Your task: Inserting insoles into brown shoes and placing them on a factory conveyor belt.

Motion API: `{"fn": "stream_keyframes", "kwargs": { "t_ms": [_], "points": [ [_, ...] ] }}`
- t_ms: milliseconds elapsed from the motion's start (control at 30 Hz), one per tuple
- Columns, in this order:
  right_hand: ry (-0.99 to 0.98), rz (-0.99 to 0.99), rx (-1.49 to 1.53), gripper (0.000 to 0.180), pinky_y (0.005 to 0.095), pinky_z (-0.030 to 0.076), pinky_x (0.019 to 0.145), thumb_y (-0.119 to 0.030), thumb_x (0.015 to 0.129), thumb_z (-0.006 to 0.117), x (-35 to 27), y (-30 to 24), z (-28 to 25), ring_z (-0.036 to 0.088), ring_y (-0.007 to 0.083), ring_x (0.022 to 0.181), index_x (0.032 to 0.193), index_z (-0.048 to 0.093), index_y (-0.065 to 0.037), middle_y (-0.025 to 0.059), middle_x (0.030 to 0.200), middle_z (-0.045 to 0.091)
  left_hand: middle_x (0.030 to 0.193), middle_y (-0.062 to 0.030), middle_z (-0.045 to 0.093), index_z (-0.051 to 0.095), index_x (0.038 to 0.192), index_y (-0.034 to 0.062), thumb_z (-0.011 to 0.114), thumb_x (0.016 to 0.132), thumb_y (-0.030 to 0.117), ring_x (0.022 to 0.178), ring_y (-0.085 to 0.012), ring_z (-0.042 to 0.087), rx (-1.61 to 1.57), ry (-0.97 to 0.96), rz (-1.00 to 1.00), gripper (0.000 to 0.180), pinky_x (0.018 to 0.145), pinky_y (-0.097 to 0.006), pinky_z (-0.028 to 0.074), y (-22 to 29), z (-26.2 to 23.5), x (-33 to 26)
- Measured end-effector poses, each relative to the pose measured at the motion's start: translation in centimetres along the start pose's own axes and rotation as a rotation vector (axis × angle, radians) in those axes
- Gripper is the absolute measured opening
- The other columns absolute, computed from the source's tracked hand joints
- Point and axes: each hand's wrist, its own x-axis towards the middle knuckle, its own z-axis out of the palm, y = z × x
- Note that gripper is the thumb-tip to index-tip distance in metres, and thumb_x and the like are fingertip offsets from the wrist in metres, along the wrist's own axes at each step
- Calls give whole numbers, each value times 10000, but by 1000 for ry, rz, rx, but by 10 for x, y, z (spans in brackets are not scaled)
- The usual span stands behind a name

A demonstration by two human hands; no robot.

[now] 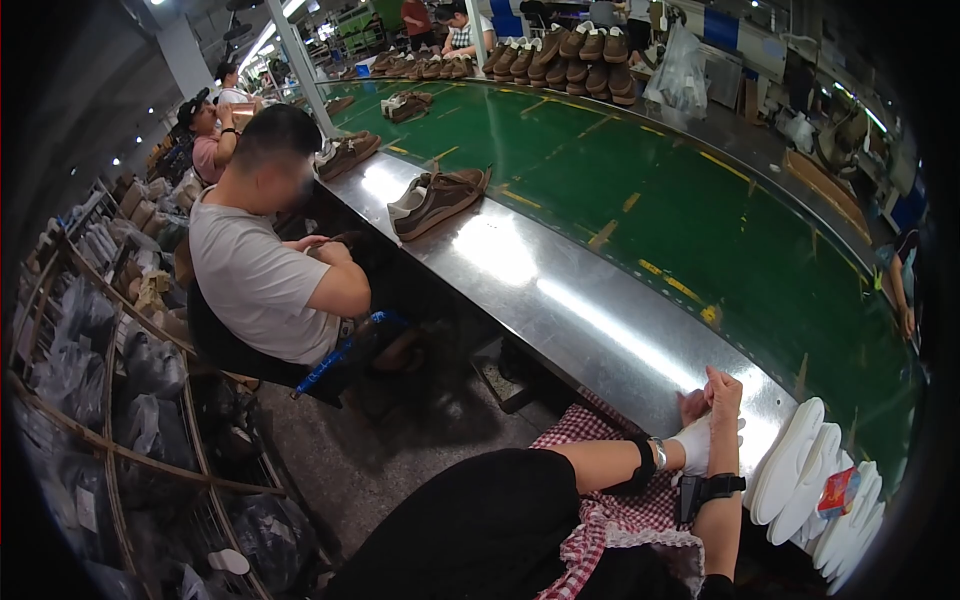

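My left hand (694, 443), in a white glove, is over the near edge of the metal tabletop (590, 345). My right hand (724, 393) is bare and crosses in front of it. The right fingers look curled together; what they hold, if anything, is hidden. Most of the left fingers are behind the right hand and wrist. Just right of both hands stands a row of white insoles (783, 462), with a small red and blue packet (838, 492) among them. A red-and-white checked cloth (610, 530) lies below my forearms.
A brown shoe (440, 203) sits farther along the tabletop beside a green conveyor belt (600, 190). A seated co-worker (265, 260) is at the left. Brown shoes (575, 62) are piled across the belt. Racks of bagged goods (150, 420) line the left.
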Motion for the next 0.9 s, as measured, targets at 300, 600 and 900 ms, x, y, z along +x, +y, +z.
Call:
{"fn": "stream_keyframes", "kwargs": {
  "t_ms": [300,600,900],
  "points": [
    [-9,8,-37,373,206,207,372,-215,809,605,3,7,-4,313,46,381,490,455,-91,-30,434,401,1068,-125,458,420,1097,74,433,800,311,1065,-231,410,68,133,97,381,951,-369,255,-8,11,-3],
    [-56,-17,-12,372,206,204,374,-207,809,604,1,4,-5,309,43,381,490,448,-96,-32,434,398,1077,-122,447,396,1126,71,441,786,314,1078,-247,397,202,210,201,421,951,-376,256,-8,13,-8],
    [-56,-1,115,312,194,233,375,-162,789,631,9,25,-27,348,47,386,521,501,-68,-8,459,459,1085,-134,442,431,1034,103,424,781,311,1056,-269,405,263,150,252,328,936,-391,285,-7,26,4]
  ]
}}
